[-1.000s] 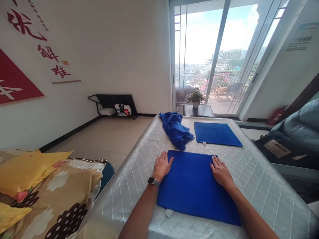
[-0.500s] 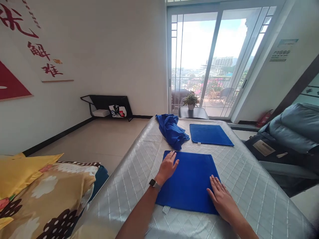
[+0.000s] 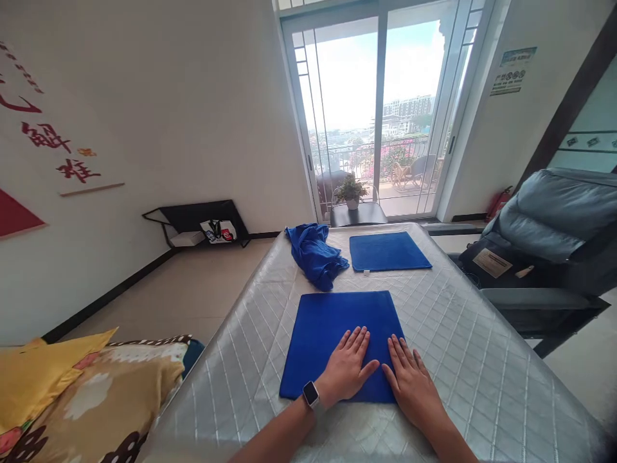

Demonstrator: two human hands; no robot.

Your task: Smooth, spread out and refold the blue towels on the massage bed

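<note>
A blue cloth (image 3: 318,328) lies flat in a near-rectangle on the silver quilted table cover (image 3: 250,360). My left hand (image 3: 348,365), with a watch at the wrist, rests palm down on its lower right part, fingers extended. Beside it, my right hand (image 3: 412,379) lies flat over the cloth's right edge, partly on the cover. Neither hand grips anything. Farther back, a second flat blue cloth (image 3: 389,251) shows a small white tag at its near edge. Left of that one is a crumpled blue cloth (image 3: 315,255).
Patterned bedding (image 3: 110,392) and a yellow pillow (image 3: 43,379) are at the lower left. A dark armchair (image 3: 544,218) stands to the right, holding a black bag (image 3: 499,260). Beyond the table's far edge, a potted plant (image 3: 352,193) sits on a chair.
My left hand has moved from the cloth's upper left edge to its lower right part, close to my right hand. The view has shifted and tilted slightly.
</note>
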